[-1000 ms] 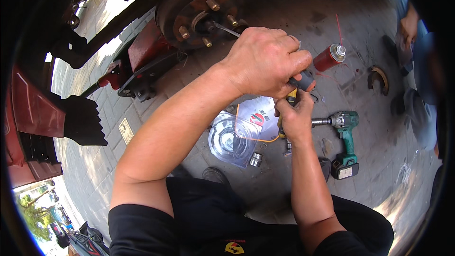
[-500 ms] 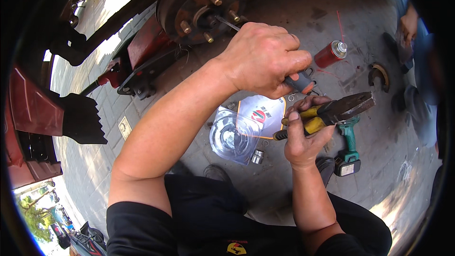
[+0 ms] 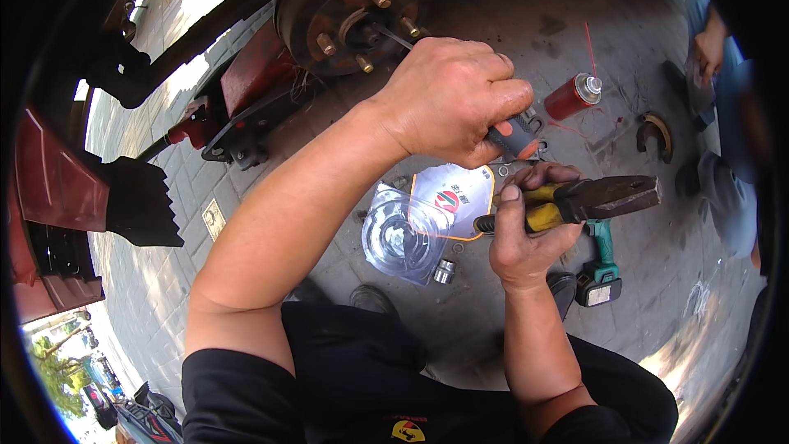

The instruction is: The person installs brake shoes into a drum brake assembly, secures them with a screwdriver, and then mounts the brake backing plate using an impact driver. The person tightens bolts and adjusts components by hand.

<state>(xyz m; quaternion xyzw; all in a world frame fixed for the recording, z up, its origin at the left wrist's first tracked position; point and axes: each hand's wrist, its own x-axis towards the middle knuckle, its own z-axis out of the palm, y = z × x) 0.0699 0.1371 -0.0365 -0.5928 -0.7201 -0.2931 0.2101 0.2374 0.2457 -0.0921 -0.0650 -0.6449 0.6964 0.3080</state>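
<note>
My left hand [image 3: 460,103] is closed around the dark grey and orange handle of a screwdriver [image 3: 517,141]. Its thin shaft runs up and left into the centre of a rusty wheel hub [image 3: 306,43] with several brass-coloured studs. Just below, my right hand [image 3: 519,242] grips pliers [image 3: 620,196] by their yellow and black handles. The dark metal jaws point right and look nearly closed, with nothing visible between them. My fingers hide part of both handles.
A red spray can [image 3: 565,100], a curved brake shoe [image 3: 657,136] and a green cordless power tool [image 3: 604,251] lie to the right. Below my hands are clear plastic packaging [image 3: 386,238] and a metal socket [image 3: 445,270]. Another person's hand [image 3: 709,49] shows at far right.
The pliers in my right hand have turned slightly, their jaws shifting a little right and down. My left hand keeps its hold on the screwdriver, whose shaft stays at the hub.
</note>
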